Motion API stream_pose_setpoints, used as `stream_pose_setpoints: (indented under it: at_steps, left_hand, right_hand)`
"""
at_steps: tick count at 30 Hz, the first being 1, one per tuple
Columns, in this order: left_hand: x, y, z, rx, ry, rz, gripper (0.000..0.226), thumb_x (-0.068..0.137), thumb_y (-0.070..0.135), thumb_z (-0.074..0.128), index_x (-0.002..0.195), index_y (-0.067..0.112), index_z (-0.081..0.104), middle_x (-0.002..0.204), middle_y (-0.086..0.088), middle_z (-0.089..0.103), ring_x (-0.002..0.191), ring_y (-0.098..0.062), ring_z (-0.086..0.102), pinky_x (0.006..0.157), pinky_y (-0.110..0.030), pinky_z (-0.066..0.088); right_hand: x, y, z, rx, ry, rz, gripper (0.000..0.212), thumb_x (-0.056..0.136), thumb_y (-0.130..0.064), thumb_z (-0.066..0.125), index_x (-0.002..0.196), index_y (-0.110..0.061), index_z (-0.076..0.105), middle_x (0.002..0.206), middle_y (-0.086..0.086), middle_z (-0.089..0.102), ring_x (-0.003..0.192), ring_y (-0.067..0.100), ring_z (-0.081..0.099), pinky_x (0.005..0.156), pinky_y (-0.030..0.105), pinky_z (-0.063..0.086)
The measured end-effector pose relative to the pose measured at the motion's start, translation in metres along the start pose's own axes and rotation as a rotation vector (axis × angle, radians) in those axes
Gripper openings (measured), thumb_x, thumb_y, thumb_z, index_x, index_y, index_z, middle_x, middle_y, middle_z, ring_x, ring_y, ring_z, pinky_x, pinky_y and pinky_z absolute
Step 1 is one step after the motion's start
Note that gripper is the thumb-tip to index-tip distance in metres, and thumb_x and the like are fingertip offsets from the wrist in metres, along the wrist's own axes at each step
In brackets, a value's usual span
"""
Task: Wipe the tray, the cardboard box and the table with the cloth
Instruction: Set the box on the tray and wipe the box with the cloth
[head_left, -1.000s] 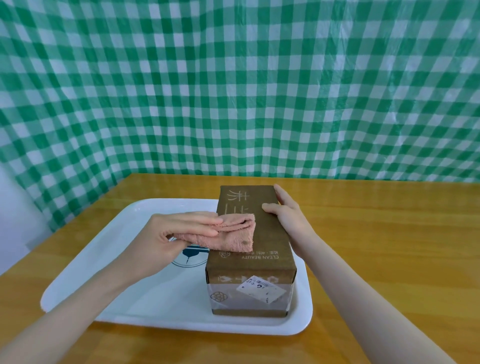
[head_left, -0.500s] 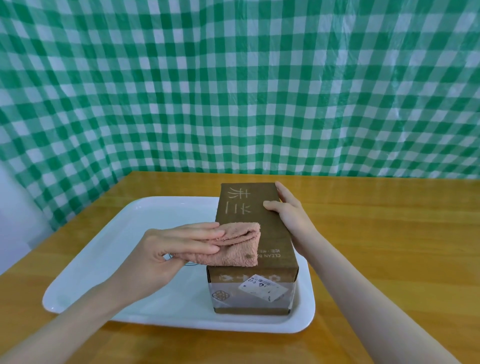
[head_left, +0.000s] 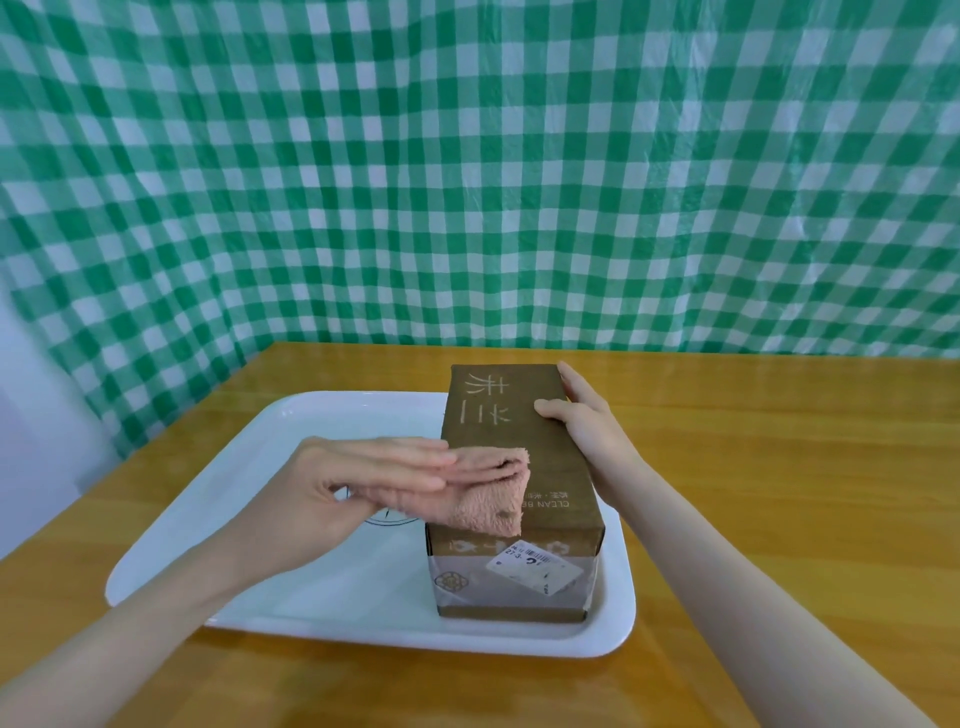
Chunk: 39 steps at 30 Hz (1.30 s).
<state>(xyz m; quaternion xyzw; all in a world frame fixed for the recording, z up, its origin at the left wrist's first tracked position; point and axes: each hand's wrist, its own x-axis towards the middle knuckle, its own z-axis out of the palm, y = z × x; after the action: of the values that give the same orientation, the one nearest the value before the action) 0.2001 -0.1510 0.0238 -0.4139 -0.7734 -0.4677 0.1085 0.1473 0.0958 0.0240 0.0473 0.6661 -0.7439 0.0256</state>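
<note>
Cardboard box (head_left: 524, 436) is lying lengthwise on R side of white tray (head_left: 363, 597), w/ tray sitting on wooden counter (head_left: 779, 467). Head cam: L hand (head_left: 332, 483) is pinching folded pink cloth (head_left: 488, 499) betw flat fingers & thumb, cloth draping over box's L top edge. R hand (head_left: 582, 415) is gripping box's R side, thumb on top. Green checked sheet (head_left: 467, 182) is hanging behind.

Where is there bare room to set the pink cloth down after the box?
Widest: the wooden table right of the white plastic tray, beyond the right hand. Also the tray floor left of the brown cardboard box, under the left hand holding the pink cloth. Crowded: the tray's right strip beside the box.
</note>
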Motion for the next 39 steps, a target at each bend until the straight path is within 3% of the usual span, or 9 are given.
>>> stream_pose_setpoints:
  at_steps: [3,13,18,21,25,30,33,36,39]
  left_hand:
    - [0.012,-0.003,0.001,0.025,0.070,-0.003,0.052,0.072,-0.012,0.056,0.102,0.028,0.070,0.116,0.016,0.066,0.114,-0.009,0.060,0.093,-0.019,0.047]
    - [0.023,-0.010,-0.012,0.208,-0.156,0.100,0.057,0.067,-0.025,0.048,0.105,0.011,0.069,0.123,0.006,0.062,0.122,-0.013,0.055,0.098,-0.026,0.047]
    - [0.057,-0.027,-0.019,0.196,0.175,-0.030,0.060,0.074,-0.022,0.054,0.102,0.028,0.071,0.112,0.033,0.061,0.116,-0.002,0.057,0.093,-0.017,0.047]
    - [0.059,-0.050,-0.012,0.206,0.154,-0.105,0.061,0.074,-0.024,0.053,0.104,0.026,0.071,0.109,0.039,0.059,0.116,0.002,0.055,0.094,-0.019,0.048]
    - [0.056,-0.058,-0.015,0.164,0.097,-0.214,0.083,0.074,-0.026,0.053,0.089,0.054,0.068,0.101,0.042,0.059,0.100,0.007,0.062,0.080,-0.010,0.050]
    - [0.083,-0.059,-0.022,0.204,0.251,-0.147,0.062,0.074,-0.026,0.049,0.098,0.026,0.071,0.100,0.038,0.062,0.103,0.012,0.058,0.080,-0.012,0.052]
    - [0.093,-0.075,-0.011,0.376,0.377,-0.134,0.045,0.077,-0.020,0.054,0.107,0.009,0.069,0.115,0.014,0.060,0.107,0.008,0.056,0.090,-0.017,0.050]
    - [0.081,-0.091,0.004,0.464,0.307,-0.136,0.042,0.081,-0.016,0.054,0.112,0.008,0.066,0.122,0.006,0.057,0.115,-0.011,0.057,0.095,-0.020,0.048]
    - [0.077,-0.085,0.003,0.456,0.253,-0.178,0.036,0.082,-0.010,0.059,0.111,0.009,0.067,0.120,0.005,0.060,0.113,-0.011,0.059,0.092,-0.012,0.047]
  right_hand:
    - [-0.001,-0.002,0.001,-0.023,0.008,-0.008,0.062,0.094,-0.008,0.051,0.148,-0.027,0.026,0.148,-0.001,0.035,0.083,0.005,0.058,0.066,0.026,0.054]
    - [-0.002,0.002,-0.001,-0.014,0.012,-0.011,0.063,0.094,-0.008,0.050,0.148,-0.028,0.026,0.148,0.000,0.035,0.084,0.008,0.060,0.073,0.030,0.056]
    - [-0.001,0.002,-0.001,0.004,0.005,-0.010,0.063,0.094,-0.008,0.051,0.147,-0.029,0.026,0.149,0.000,0.034,0.090,0.011,0.060,0.077,0.035,0.056]
    - [0.001,0.004,-0.001,0.000,0.006,-0.012,0.063,0.093,-0.008,0.052,0.147,-0.029,0.027,0.149,-0.001,0.033,0.092,0.010,0.059,0.076,0.033,0.056]
    - [0.003,0.005,-0.001,0.011,0.007,-0.018,0.064,0.092,-0.008,0.053,0.147,-0.029,0.028,0.149,-0.001,0.035,0.090,0.007,0.058,0.074,0.030,0.055]
    - [0.004,0.005,-0.002,0.033,0.009,-0.015,0.063,0.093,-0.006,0.052,0.147,-0.027,0.027,0.147,-0.003,0.037,0.085,0.002,0.057,0.067,0.025,0.053]
    - [0.004,0.006,-0.002,0.039,0.007,-0.017,0.064,0.093,-0.006,0.052,0.148,-0.027,0.027,0.150,-0.003,0.034,0.085,0.002,0.056,0.068,0.025,0.053]
    - [0.004,0.006,-0.002,0.033,0.004,-0.020,0.065,0.092,-0.006,0.052,0.148,-0.028,0.026,0.151,-0.002,0.032,0.093,0.008,0.058,0.075,0.029,0.054]
    - [0.004,0.005,-0.002,0.029,0.003,-0.014,0.064,0.093,-0.006,0.052,0.148,-0.027,0.026,0.149,-0.002,0.034,0.089,0.007,0.058,0.073,0.028,0.054]
